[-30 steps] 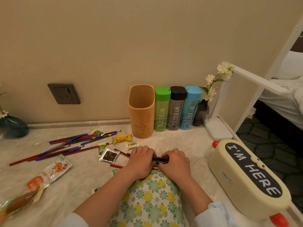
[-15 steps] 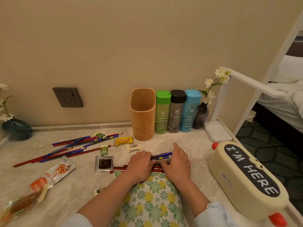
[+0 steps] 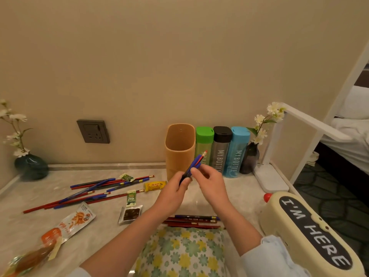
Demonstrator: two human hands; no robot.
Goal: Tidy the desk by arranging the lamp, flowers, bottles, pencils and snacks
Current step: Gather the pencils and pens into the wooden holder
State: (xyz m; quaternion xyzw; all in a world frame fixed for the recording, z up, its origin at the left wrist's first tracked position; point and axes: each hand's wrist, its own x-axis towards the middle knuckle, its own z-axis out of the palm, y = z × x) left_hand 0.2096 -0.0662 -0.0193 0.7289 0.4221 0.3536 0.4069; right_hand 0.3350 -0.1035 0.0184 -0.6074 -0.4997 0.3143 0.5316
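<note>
The desk (image 3: 245,196) carries a cream box (image 3: 311,232) reading "I'M HERE" at its right edge, with a white lamp (image 3: 270,181) behind it. Against the wall stand an orange holder (image 3: 179,148), three bottles (image 3: 220,152) and a dark vase of flowers (image 3: 249,158), side by side. Both hands are raised before the holder: the left hand (image 3: 173,193) grips a tilted pencil bundle (image 3: 194,163), and the right hand (image 3: 211,184) pinches it higher up. Loose pencils (image 3: 89,193) lie to the left, with snack packets (image 3: 130,213) scattered among them.
</note>
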